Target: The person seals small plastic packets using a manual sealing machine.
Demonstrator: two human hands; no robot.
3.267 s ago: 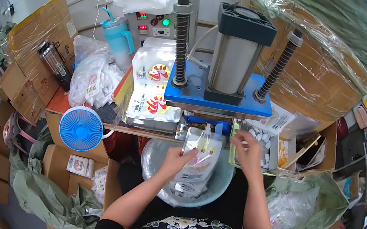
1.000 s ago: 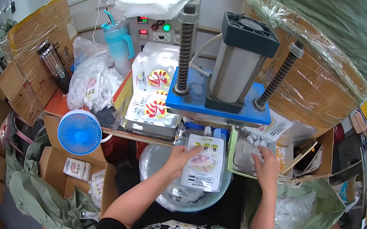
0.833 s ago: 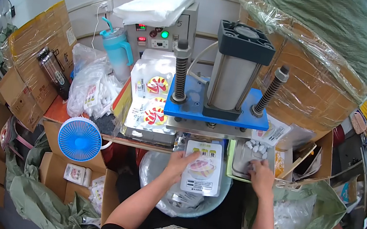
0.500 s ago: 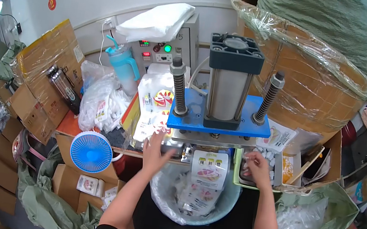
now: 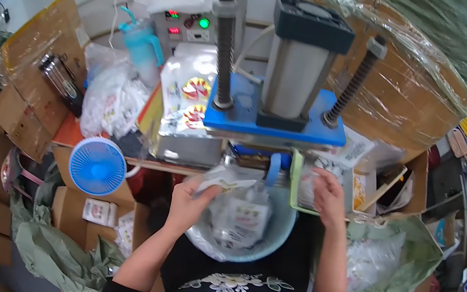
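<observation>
My left hand (image 5: 192,201) is closed on the edge of a white printed plastic bag (image 5: 227,180), which is bent and blurred, over the left side of the tub. Below, a light-blue tub (image 5: 281,225) with a clear liner holds several printed plastic bags (image 5: 244,219). My right hand (image 5: 328,198) hovers over the green-rimmed tray (image 5: 294,182), which holds small pale pieces. Its fingers are curled together; anything between them is too small or blurred to make out. In front of me stands a press with a blue plate (image 5: 239,107) and a metal cylinder (image 5: 295,76).
Silvery printed bags (image 5: 184,93) lie left of the press. A blue fan (image 5: 99,166), a turquoise jug (image 5: 142,42) and a control box (image 5: 194,25) with lit displays are further left. An open carton (image 5: 86,199) sits low left; a tall wrapped carton (image 5: 392,91) stands behind right.
My left hand has come from the bags beside the press down towards the tub and now grips a bag. The bag hanging at the press front is gone from there. My right hand stays over the tray.
</observation>
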